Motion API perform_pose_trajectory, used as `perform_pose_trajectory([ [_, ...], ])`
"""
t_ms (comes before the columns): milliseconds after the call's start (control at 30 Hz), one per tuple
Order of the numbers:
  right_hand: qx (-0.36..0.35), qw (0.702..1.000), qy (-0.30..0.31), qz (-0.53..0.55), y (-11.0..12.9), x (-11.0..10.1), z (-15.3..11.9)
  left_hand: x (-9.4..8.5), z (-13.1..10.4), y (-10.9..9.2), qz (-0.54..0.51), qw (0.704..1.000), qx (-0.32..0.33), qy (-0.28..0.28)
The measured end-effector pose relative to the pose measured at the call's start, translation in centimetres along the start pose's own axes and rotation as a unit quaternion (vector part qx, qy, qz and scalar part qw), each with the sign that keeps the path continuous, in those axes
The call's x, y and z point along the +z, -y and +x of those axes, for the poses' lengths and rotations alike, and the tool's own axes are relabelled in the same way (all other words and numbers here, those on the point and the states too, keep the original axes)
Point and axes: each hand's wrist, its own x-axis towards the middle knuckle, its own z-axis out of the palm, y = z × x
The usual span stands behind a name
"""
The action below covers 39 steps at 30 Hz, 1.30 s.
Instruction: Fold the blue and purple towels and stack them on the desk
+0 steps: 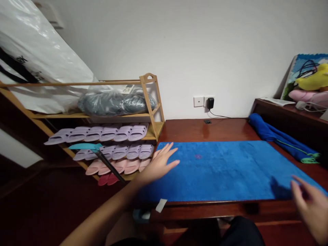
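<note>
A blue towel [217,174] lies spread out on the dark red wooden desk [184,129], with slight wrinkles and a small dark mark near its upper left. My left hand [162,162] is over the towel's left edge, fingers spread and nothing in them; whether it touches the cloth I cannot tell. At the right, my right hand [311,208] hovers by the towel's near right part and casts a shadow on it. It is slightly blurred, with thumb and forefinger apart and nothing visible between them.
A wooden rack [151,99] on the left holds rows of lilac slippers [123,133] and pink slippers [132,166]. A folded blue cloth [282,138] with green edging lies at the right. A black plug adapter [210,103] sits in the wall socket. A yellow plush toy [314,78] rests on the right ledge.
</note>
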Motion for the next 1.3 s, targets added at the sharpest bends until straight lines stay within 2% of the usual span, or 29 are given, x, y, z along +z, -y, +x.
perform_pose_trajectory([
  [33, -0.002, 0.999, -0.008, 0.041, 1.8, -0.7, -2.3, -0.3, 2.6, -1.6, -0.019, 1.0, 0.015, -0.01],
  [133, -0.062, 0.981, 0.075, 0.168, 7.2, -1.7, -8.6, 0.6, 11.0, -6.3, -0.087, 0.996, 0.03, -0.016],
  [233, -0.074, 0.966, 0.118, 0.216, 11.3, -1.1, -12.5, 3.9, 17.4, -10.0, -0.093, 0.996, 0.016, 0.004],
  [333, -0.068, 0.97, 0.106, 0.207, 13.3, 0.2, -14.2, 8.3, 20.6, -12.4, -0.08, 0.997, 0.002, 0.001],
  [467, -0.066, 0.978, 0.074, 0.184, 13.8, 1.4, -15.1, 12.7, 22.2, -13.4, -0.089, 0.996, -0.001, 0.017],
  [533, -0.076, 0.978, 0.071, 0.18, 13.7, 1.5, -15.3, 14.0, 22.9, -13.3, -0.1, 0.994, -0.013, 0.032],
  [633, -0.063, 0.981, 0.087, 0.164, 13.7, 1.3, -15.2, 14.8, 24.1, -12.9, -0.117, 0.991, -0.032, 0.052],
  [767, -0.055, 0.982, 0.094, 0.154, 13.1, 1.2, -14.8, 15.2, 25.1, -12.6, -0.14, 0.986, -0.047, 0.071],
  [900, -0.098, 0.98, 0.058, 0.162, 12.1, 1.3, -14.4, 15.0, 25.3, -12.8, -0.166, 0.981, -0.053, 0.08],
  [1000, -0.094, 0.978, 0.043, 0.182, 11.7, 1.1, -14.0, 14.5, 25.5, -12.8, -0.205, 0.974, -0.048, 0.082],
  [1167, -0.082, 0.966, 0.018, 0.244, 11.9, 0.8, -13.6, 13.9, 25.8, -12.5, -0.307, 0.947, -0.036, 0.087],
  [1300, -0.059, 0.972, 0.019, 0.228, 12.2, 0.7, -13.6, 13.4, 25.7, -12.5, -0.395, 0.913, -0.039, 0.092],
])
